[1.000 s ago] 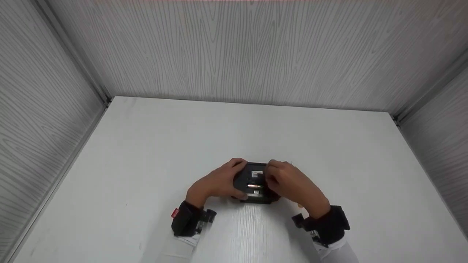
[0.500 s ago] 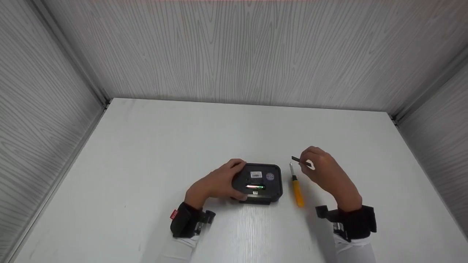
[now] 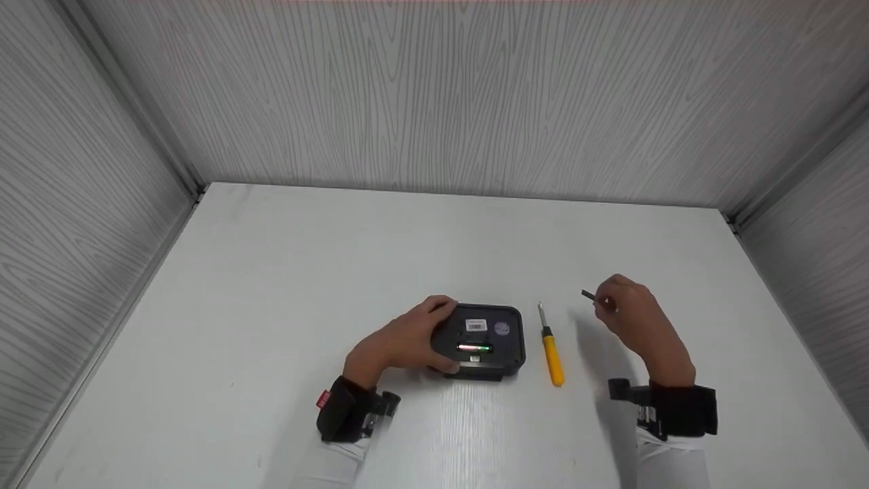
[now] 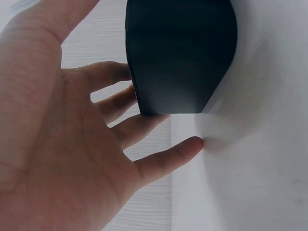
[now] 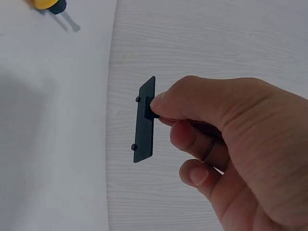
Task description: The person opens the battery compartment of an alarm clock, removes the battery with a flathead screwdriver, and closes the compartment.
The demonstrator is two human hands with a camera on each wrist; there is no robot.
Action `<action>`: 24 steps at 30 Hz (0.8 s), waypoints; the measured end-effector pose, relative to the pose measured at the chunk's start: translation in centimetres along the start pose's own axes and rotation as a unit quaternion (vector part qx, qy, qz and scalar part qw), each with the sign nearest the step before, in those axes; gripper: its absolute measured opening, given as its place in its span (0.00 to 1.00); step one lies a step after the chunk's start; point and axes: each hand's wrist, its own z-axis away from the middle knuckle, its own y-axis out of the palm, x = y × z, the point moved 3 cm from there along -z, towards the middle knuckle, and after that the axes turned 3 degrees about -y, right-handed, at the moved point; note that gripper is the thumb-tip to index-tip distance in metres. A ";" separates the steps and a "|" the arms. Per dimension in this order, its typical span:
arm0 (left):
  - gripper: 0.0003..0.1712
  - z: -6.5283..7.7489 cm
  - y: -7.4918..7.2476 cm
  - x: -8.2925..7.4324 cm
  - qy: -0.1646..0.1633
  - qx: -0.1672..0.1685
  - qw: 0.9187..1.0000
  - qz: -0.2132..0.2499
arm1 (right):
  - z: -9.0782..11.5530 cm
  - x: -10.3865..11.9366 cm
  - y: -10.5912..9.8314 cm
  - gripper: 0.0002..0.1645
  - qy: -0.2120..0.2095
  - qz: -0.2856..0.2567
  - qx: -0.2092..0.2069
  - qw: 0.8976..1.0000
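A black, rounded box-shaped device (image 3: 508,348) lies face down on the table, a white label and a round sticker on its back. In its uncovered battery compartment sits a battery (image 3: 474,348) with a bright shine. My left hand (image 3: 406,337) holds the device by its left end, thumb at the near edge and fingers at the far side. In the left wrist view the device's dark side (image 4: 180,57) fills the top. My right hand (image 3: 638,314) is raised over the table at the right, pinching a thin black battery cover (image 5: 144,130) by its small tab between thumb and finger.
Between the device and my right hand, a screwdriver (image 3: 553,356) with a yellow handle lies on the white table (image 3: 339,258), its tip pointing away. Grey wood-grain panels (image 3: 434,102) rise behind the table and along both sides.
The right hand has lifted the battery cover off the device's back and carried it to the right. This uncovered the screwdriver and the battery. The left hand has stayed in place.
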 end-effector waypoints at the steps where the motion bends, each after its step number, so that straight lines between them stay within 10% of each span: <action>1: 0.59 0.0 0.0 0.0 0.001 0.000 1.000 0.000 | 0.1 -0.3 0.1 0.05 0.005 -0.001 0.002 1.000; 24: 0.59 0.1 0.0 -0.1 -0.008 -0.004 1.000 0.006 | 1.0 -5.5 2.1 0.07 0.093 -0.028 0.098 0.990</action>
